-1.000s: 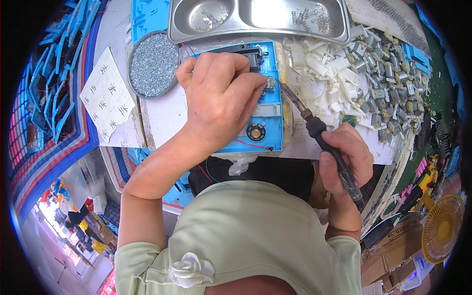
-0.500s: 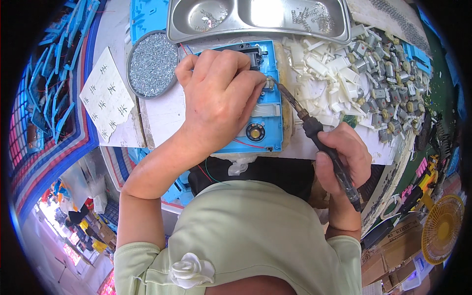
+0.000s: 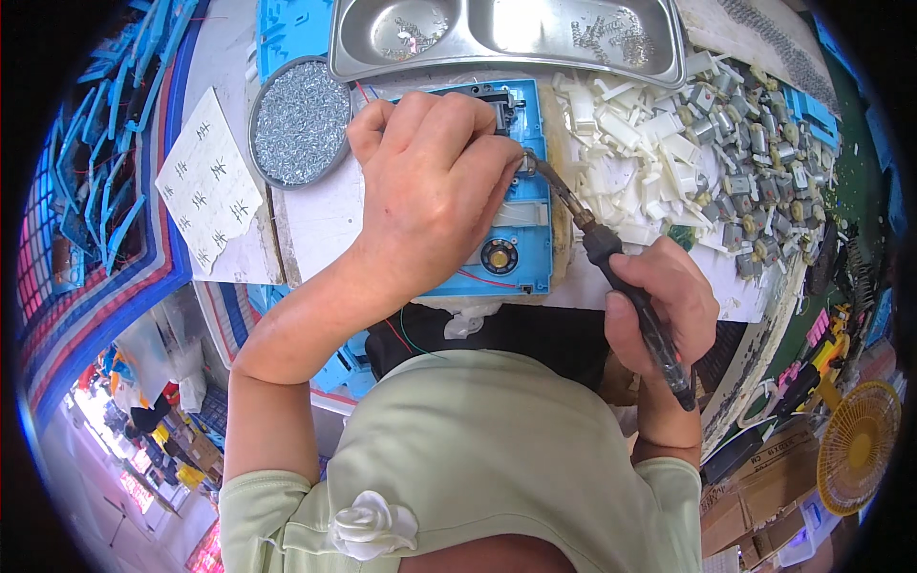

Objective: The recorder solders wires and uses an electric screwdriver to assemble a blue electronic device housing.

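A blue plastic housing lies on the bench, with a small round speaker, a translucent strip and thin wires inside. My left hand covers much of the housing, its fingers pinched together; whatever they grip is hidden. My right hand is wrapped round the dark handle of a soldering iron. The iron's bent tip touches or nearly touches a small metal part at the housing's right side, close to my left fingertips.
Left of the housing stands a round dish of screws beside a marked paper. A steel tray holding small springs lies behind. White plastic parts and small motors are heaped at right. A yellow fan stands at lower right.
The iron's tip has moved slightly left and up, in against the small metal part. My right hand has shifted a little with it; the left hand is almost still.
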Demonstrator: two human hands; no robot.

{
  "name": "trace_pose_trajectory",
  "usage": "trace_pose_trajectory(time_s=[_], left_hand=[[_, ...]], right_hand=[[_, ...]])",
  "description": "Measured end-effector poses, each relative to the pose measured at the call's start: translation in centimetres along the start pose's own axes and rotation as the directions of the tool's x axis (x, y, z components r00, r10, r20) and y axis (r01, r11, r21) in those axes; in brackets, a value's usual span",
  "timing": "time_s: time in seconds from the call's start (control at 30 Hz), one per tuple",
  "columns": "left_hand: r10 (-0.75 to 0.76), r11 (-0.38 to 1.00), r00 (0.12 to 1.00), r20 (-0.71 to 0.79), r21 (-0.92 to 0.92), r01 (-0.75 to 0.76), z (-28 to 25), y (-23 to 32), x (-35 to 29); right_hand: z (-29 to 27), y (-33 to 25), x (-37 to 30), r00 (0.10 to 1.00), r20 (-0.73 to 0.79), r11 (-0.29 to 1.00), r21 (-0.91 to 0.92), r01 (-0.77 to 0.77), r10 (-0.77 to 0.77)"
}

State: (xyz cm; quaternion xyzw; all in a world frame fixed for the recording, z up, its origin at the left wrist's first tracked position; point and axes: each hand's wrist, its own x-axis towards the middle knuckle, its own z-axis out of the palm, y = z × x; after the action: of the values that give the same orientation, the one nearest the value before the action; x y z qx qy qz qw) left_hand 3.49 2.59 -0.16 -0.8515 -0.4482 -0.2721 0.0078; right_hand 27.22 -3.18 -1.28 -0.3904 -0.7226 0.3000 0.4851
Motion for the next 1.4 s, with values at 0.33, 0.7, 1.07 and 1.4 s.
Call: trace_pose_trajectory(time_s=[0.33,0.7,1.07,1.4], left_hand=[[0.0,1.0,1.0,-0.002,0.0,0.0,0.0,0.0,0.0],[-0.008,1.0,1.0,0.004,0.012,0.008,-0.8,-0.5,-0.2],[-0.024,0.995,0.971,0.237,0.105,-0.001,-7.3,-6.8,-3.0],[-0.602,0.251,0.745,0.289,-0.817,0.519,-2.1,-1.8,-2.5]], right_hand=[[-0.5,-0.4,-0.1,0.999,-0.028,1.0,-0.013,-0.017,0.016],[-1.0,-0.2,-0.5,0.997,-0.079,1.0,-0.027,0.001,-0.003],[-2.8,0.0,-1.5,0.985,-0.148,0.996,-0.025,-0.089,0.085],[2.7,-2.8,3.7,0.936,-0.042,0.835,0.467,-0.291,0.35]])
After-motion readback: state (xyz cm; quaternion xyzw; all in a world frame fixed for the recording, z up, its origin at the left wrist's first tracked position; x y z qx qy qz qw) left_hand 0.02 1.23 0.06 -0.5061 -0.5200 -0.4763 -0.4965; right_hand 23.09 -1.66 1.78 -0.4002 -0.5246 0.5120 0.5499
